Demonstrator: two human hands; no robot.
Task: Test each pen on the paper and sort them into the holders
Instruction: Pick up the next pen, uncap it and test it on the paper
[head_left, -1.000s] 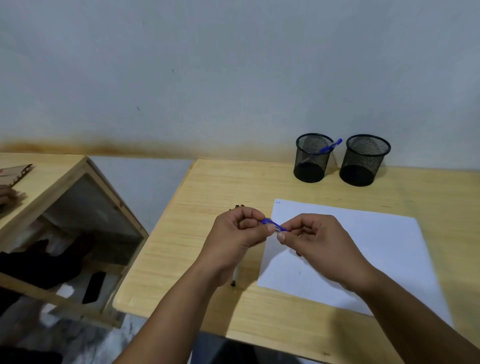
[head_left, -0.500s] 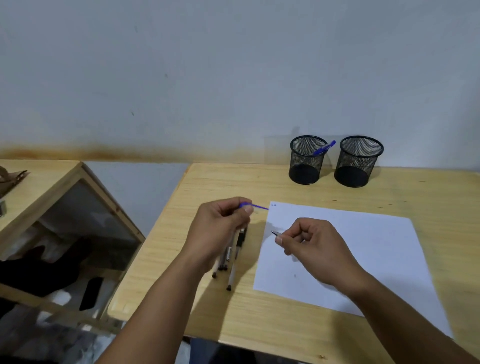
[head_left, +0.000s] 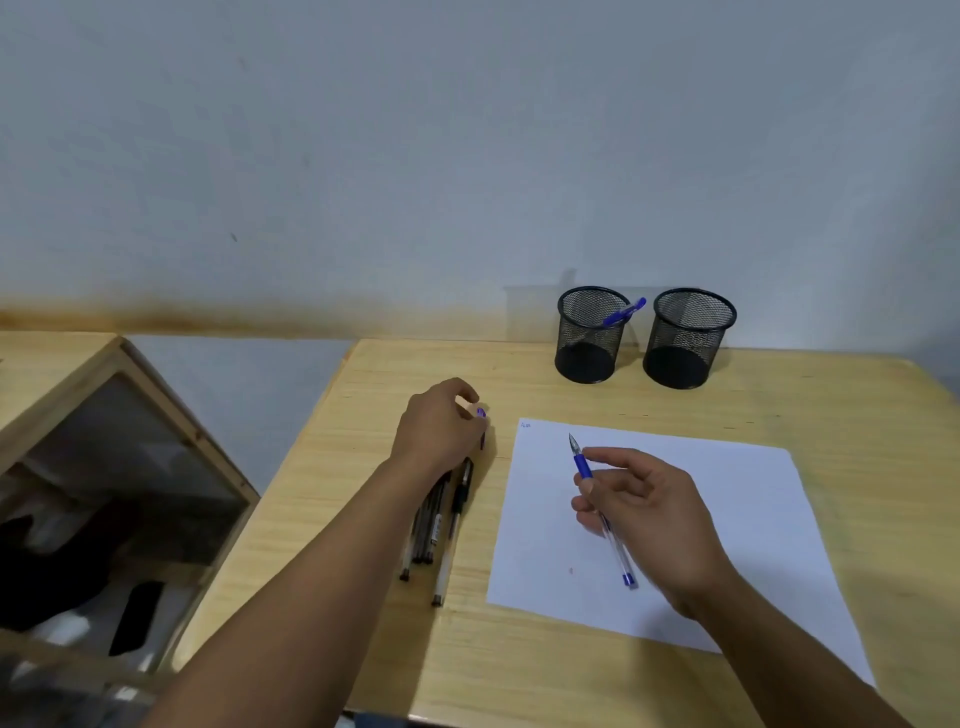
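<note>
Head view: right hand (head_left: 649, 512) fingers pinch blue pen (head_left: 602, 512); left hand (head_left: 441, 426) fingers pinch cap (head_left: 481, 413).

Two black mesh pen holders (head_left: 593, 335) (head_left: 688, 338) stand on the wooden desk (head_left: 519, 675). One blue pen (head_left: 626, 312) leans in the left holder, and one uncapped blue pen (head_left: 584, 465) is in the right hand (head_left: 649, 514). One blue pen cap (head_left: 481, 421) shows at the left hand (head_left: 441, 426). About four pens (head_left: 434, 530) lie bunched on the desk; the exact count is unclear. One sheet of white paper (head_left: 753, 519) lies there.
</note>
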